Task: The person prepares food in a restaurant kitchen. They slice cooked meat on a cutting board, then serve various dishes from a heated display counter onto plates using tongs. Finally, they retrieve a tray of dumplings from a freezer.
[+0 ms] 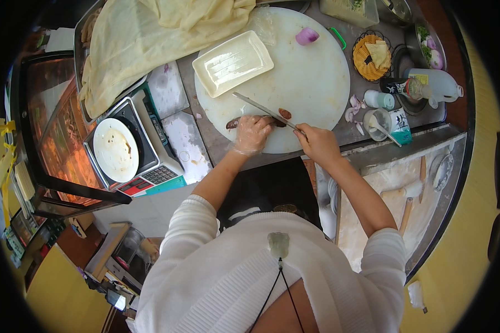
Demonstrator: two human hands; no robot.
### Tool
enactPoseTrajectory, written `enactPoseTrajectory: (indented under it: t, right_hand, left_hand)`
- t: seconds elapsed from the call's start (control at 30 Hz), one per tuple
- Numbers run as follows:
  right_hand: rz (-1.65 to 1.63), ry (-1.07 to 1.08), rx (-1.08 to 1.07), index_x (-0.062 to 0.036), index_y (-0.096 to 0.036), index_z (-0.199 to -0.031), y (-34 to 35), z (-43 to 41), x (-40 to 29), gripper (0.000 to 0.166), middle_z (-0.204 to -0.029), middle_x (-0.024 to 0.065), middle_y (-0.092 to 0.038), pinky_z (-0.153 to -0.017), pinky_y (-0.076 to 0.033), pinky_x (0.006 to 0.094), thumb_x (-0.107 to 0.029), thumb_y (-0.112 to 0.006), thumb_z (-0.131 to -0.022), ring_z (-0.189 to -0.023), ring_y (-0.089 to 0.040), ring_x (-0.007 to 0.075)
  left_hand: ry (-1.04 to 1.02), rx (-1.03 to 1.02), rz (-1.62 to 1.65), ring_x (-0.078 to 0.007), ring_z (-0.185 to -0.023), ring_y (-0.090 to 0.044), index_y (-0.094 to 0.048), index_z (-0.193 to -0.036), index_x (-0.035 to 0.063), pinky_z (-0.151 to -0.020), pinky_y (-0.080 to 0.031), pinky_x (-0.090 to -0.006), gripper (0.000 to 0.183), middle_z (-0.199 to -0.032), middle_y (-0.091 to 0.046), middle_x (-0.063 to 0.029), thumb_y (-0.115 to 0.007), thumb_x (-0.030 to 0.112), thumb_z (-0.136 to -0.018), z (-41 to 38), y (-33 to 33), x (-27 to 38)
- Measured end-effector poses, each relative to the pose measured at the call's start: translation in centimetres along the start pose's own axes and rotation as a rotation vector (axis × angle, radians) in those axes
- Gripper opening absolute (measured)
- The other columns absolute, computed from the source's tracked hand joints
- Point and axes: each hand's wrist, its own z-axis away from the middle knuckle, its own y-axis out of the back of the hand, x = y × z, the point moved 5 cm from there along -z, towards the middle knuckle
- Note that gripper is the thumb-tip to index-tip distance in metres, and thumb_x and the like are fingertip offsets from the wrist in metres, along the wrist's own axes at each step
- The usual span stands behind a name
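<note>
On a round white cutting board [312,91], my left hand [252,133], in a clear plastic glove, presses down on a dark brown piece of meat [233,123]. Much of the meat is hidden under the fingers. My right hand [318,143] is closed round the handle of a knife [263,109]; its blade slants across the meat just right of my left fingers. One cut slice [285,113] lies beside the blade. A rectangular cream tray [233,62] sits on the board above my left hand. Half a red onion [307,36] rests near the board's far edge.
Left of the board stands a scale [162,166] bearing a white plate [116,150], with a cream cloth [137,54] beyond. At right are a wicker basket [360,68], a plastic jug [441,85], a dark-labelled bottle [399,87], a tub with a spoon [376,125] and onion pieces [353,109].
</note>
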Motion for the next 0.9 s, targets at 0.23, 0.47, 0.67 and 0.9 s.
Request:
enactPoseTrajectory:
  t: [0.23, 0.47, 0.67, 0.9]
  right_hand:
    - [0.137, -0.123, -0.152, -0.0079, -0.06, -0.089, 3.4, 4.6, -0.3, 0.018, -0.064, 0.0139, -0.063, -0.054, -0.048, 0.0444, -0.026, -0.057, -0.091, -0.061, -0.063, 0.035]
    - [0.094, -0.016, -0.039, -0.0073, -0.059, -0.088, -2.6, 1.3, 1.2, 0.019, -0.064, 0.014, -0.063, -0.053, -0.049, 0.0439, -0.026, -0.057, -0.091, -0.06, -0.062, 0.0356]
    - [0.019, -0.075, -0.128, -0.0068, -0.059, -0.089, 1.2, 2.3, -0.5, 0.02, -0.064, 0.0144, -0.063, -0.055, -0.048, 0.0463, -0.026, -0.056, -0.092, -0.06, -0.062, 0.0362]
    - [0.11, -0.177, -0.191, -0.0065, -0.058, -0.087, 1.5, 4.0, -0.1, 0.022, -0.064, 0.0154, -0.062, -0.055, -0.048, 0.0473, -0.027, -0.055, -0.093, -0.062, -0.062, 0.0372]
  left_hand:
    - [0.011, 0.025, 0.0, -0.0206, -0.083, -0.055, -0.061, -0.079, 0.0124, -0.068, -0.041, -0.0376, 0.014, -0.092, -0.06, -0.001, -0.063, 0.012, -0.066, 0.0, -0.2, -0.2]
    - [-0.011, 0.041, 0.061, -0.0254, -0.079, -0.054, -0.056, -0.077, 0.0109, -0.067, -0.04, -0.0397, 0.019, -0.083, -0.055, -0.0046, -0.063, 0.008, -0.06, -0.6, 0.1, -0.3]
    - [0.032, 0.025, 0.036, -0.022, -0.08, -0.054, -0.059, -0.084, 0.0111, -0.066, -0.041, -0.0376, 0.018, -0.092, -0.06, -0.0024, -0.061, 0.008, -0.066, 0.6, -0.2, -0.3]
    - [0.057, -0.021, 0.075, -0.0234, -0.082, -0.055, -0.06, -0.083, 0.0092, -0.067, -0.043, -0.0387, 0.019, -0.093, -0.06, -0.004, -0.062, 0.006, -0.065, -0.1, 0.0, -0.2]
